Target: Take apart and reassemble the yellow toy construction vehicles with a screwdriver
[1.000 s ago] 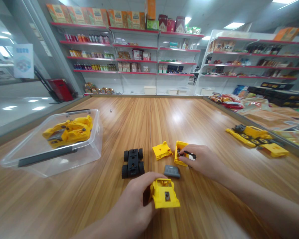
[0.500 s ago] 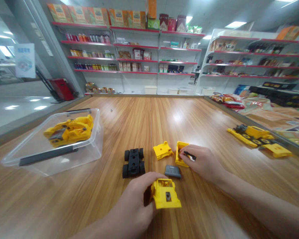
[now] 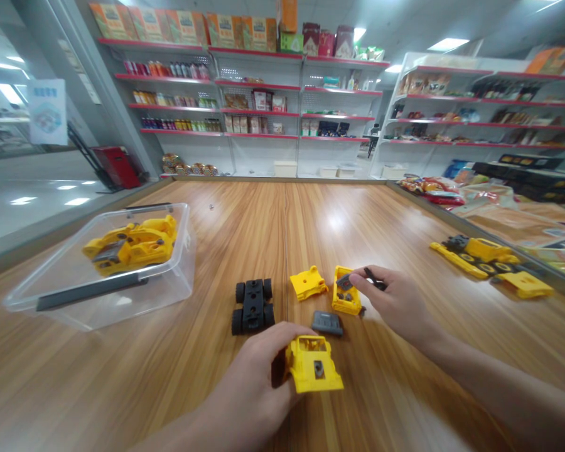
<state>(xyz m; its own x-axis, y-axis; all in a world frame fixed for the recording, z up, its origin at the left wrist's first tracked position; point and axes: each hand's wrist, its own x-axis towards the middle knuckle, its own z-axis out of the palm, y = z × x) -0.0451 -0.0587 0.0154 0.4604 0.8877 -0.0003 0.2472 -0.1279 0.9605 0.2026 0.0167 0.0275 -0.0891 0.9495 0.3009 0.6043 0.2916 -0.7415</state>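
My left hand [image 3: 257,376] is closed around a yellow toy truck cab [image 3: 313,371] that rests on the wooden table [image 3: 216,251]. My right hand [image 3: 395,301] hovers just right of a yellow box-shaped part [image 3: 346,299], pinching a small black tool or pin [image 3: 373,279] between its fingers. A dark grey flat part [image 3: 326,322] lies between the two hands. Another yellow part [image 3: 308,283] and a black wheeled chassis [image 3: 253,306] sit a little farther away on the left.
A clear plastic bin [image 3: 103,276] at the left holds a yellow toy vehicle [image 3: 132,246]. A yellow toy truck with loose pieces [image 3: 487,258] lies at the right table edge. Store shelves [image 3: 263,107] stand behind.
My right hand has lifted off the yellow box-shaped part and drawn slightly right, with the small black item still pinched. The left hand and cab have stayed put.
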